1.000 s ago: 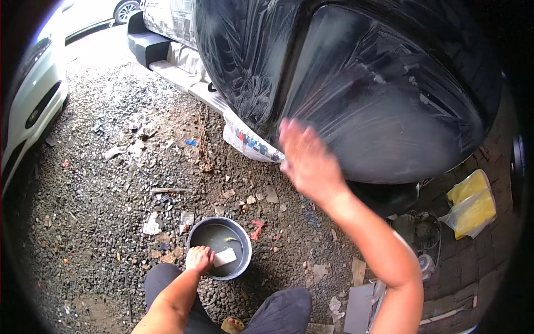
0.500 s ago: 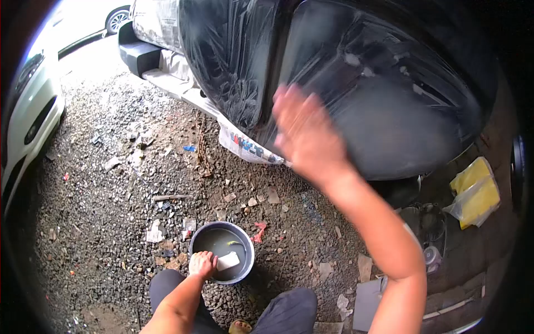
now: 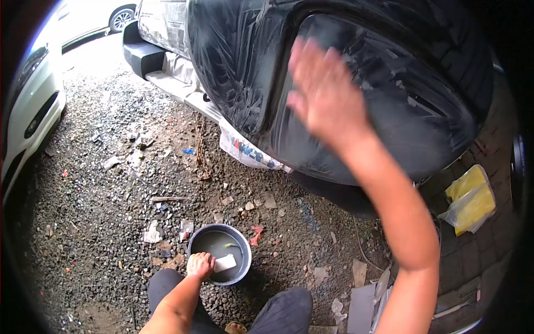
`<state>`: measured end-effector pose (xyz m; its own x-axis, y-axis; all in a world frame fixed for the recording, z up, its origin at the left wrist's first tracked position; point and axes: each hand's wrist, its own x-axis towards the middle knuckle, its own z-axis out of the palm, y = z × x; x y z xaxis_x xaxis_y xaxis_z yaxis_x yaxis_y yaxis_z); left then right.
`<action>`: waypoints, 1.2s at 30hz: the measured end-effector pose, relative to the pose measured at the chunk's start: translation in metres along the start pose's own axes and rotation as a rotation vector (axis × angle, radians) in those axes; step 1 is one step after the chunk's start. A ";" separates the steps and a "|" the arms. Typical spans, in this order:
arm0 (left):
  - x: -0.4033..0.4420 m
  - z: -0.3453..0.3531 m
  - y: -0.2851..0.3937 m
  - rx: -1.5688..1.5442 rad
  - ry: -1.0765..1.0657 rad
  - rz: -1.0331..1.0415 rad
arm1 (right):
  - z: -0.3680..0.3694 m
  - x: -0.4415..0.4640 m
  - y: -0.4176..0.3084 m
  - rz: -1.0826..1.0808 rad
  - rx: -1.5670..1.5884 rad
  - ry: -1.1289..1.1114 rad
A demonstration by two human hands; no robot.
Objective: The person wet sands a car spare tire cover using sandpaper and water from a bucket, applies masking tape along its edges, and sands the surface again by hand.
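My right hand lies over the dark, dusty-looking vehicle panel, palm toward it and fingers stretched out; it is slightly blurred. Pale streaks and smears cover the panel around it. Low down, my left hand is closed at the near left rim of a round bucket. Its fingers grip one end of a white rectangular block above the cloudy water. A small yellowish-green item shows in the water.
Paper and newsprint cover the vehicle's lower edge. A white car stands at left. Gravel with scattered scraps lies underfoot. At right are a yellow package in clear plastic and a grey flat sheet.
My right hand has moved up and to the right across the panel, still flat. My left hand stays at the bucket with the white block. The view has shifted slightly.
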<state>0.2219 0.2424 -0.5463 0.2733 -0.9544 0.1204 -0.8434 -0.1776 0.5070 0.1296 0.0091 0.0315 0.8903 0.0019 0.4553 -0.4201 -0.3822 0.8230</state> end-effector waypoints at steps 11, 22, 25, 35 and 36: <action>0.001 -0.008 -0.001 0.000 0.034 0.064 | 0.017 -0.176 -0.068 0.099 -0.023 -0.321; 0.003 -0.002 0.001 0.014 0.006 0.078 | -0.013 -0.140 0.027 1.274 -0.135 0.407; 0.004 -0.006 0.003 0.036 -0.019 0.077 | 0.041 -0.142 -0.086 1.273 0.040 0.352; 0.002 -0.012 0.007 -0.002 -0.047 0.048 | -0.062 -0.148 0.141 1.318 0.225 0.521; 0.003 -0.009 0.003 -0.006 -0.055 0.047 | -0.066 -0.148 0.160 1.367 0.265 0.511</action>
<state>0.2240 0.2413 -0.5368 0.2071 -0.9735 0.0970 -0.8521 -0.1307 0.5068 -0.0813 0.0084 0.1181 -0.3392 -0.1933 0.9206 -0.7677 -0.5087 -0.3897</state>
